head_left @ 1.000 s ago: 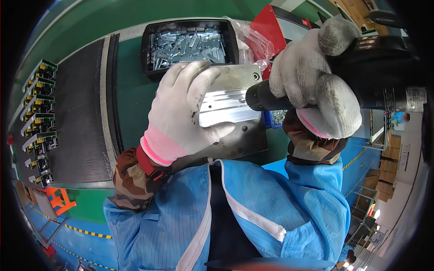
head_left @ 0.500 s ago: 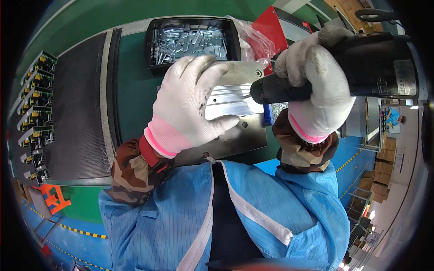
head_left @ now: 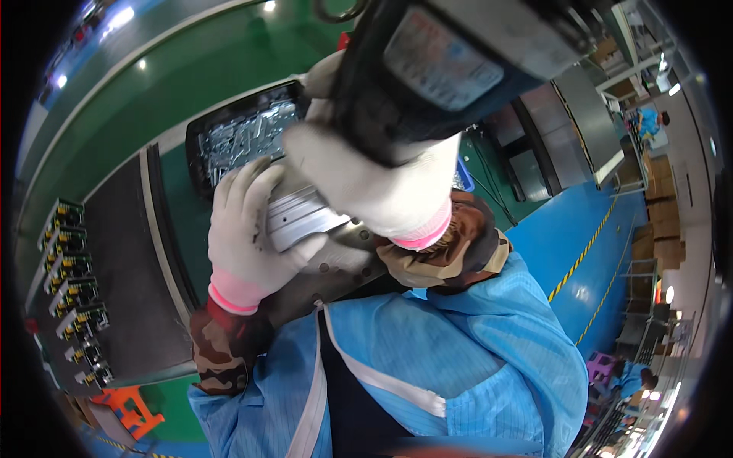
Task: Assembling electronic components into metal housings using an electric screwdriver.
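Head view: silver metal profile [head_left: 299,220], lying on a steel plate [head_left: 340,263]; left gloved hand [head_left: 246,233], fingers and thumb bent about its left end, clamping cannot be told; right gloved hand [head_left: 378,179], fingers wrapped round a black power tool [head_left: 405,99]; black bin [head_left: 195,162] of small metal parts [head_left: 248,133], beyond.

1. Upper centre: black plastic handheld tool [head_left: 389,91].
2. Left of centre: silver ridged metal bar [head_left: 301,217].
3. Centre: white fabric gloves [head_left: 239,237], pink cuffs [head_left: 424,232].
4. Lower centre: light-blue striped jacket [head_left: 504,336].
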The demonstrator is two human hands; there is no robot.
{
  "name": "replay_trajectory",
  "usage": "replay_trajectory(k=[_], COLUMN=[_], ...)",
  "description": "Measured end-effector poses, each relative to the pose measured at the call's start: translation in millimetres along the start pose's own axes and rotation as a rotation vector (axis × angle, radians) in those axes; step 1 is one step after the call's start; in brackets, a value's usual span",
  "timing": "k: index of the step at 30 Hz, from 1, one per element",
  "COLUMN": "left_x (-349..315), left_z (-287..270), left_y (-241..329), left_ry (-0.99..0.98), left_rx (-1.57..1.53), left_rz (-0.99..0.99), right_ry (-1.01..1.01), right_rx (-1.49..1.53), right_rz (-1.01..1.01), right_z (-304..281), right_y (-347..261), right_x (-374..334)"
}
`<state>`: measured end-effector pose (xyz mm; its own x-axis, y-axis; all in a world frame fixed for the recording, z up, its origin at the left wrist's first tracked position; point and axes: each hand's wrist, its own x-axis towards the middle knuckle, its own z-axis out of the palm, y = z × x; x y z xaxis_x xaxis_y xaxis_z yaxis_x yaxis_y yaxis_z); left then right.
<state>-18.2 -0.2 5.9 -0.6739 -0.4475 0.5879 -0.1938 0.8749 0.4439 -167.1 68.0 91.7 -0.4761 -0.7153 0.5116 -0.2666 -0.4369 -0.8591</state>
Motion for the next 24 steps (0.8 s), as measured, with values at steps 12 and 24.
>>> replay_trajectory(k=[12,24], left_x=[5.5,3.2], left_z=[2.6,-3.5], left_y=[6.7,2.5], left_ry=[-0.032,-0.014], left_rx=[0.071,0.054], left_rz=[-0.024,-0.055], right_ry=[0.293,-0.104], right_rx=[0.182,0.409], right_rz=[-0.121,0.000], right_z=[-133.3,-74.5], right_y=[74.0,-8.9], right_x=[46.4,12.6])
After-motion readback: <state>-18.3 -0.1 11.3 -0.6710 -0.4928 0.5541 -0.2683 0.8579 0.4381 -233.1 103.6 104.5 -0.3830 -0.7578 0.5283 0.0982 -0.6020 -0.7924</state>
